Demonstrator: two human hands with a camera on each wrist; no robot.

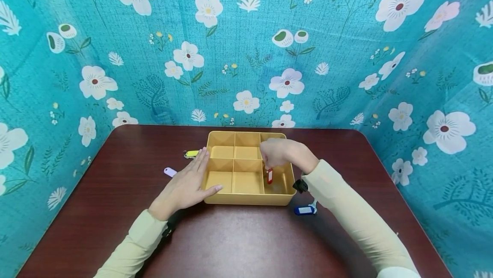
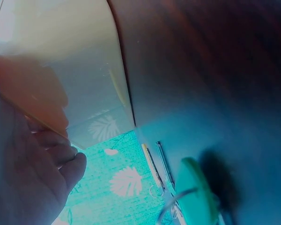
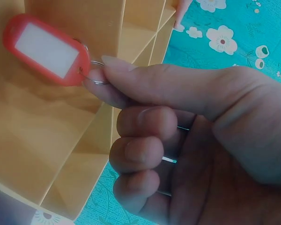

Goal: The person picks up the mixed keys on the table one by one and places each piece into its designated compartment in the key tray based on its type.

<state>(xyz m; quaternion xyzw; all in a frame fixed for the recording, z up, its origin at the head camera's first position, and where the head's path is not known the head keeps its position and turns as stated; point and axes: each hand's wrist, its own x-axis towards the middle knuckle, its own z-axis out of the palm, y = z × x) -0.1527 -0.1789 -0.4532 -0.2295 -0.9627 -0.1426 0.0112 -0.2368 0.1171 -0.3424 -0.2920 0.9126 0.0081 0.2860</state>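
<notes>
My right hand (image 1: 278, 152) pinches the metal ring (image 3: 99, 79) of a red key tag (image 3: 47, 49) between thumb and index finger, the other fingers curled. The tag, with its white label, hangs over the front right compartment of a tan divided box (image 1: 246, 199). Along the box's left side lies my left hand (image 1: 186, 186), fingers straight and thumb reaching over the front left corner. In the left wrist view that hand (image 2: 42, 173) is at the box wall (image 2: 91, 79).
A yellow key tag (image 1: 191, 153) and a pale lilac one (image 1: 170, 172) lie left of the box, close to my left hand. At the box's front right corner is a blue key tag (image 1: 305, 210), under my right forearm. A floral curtain (image 1: 246, 55) surrounds the dark table (image 1: 246, 243).
</notes>
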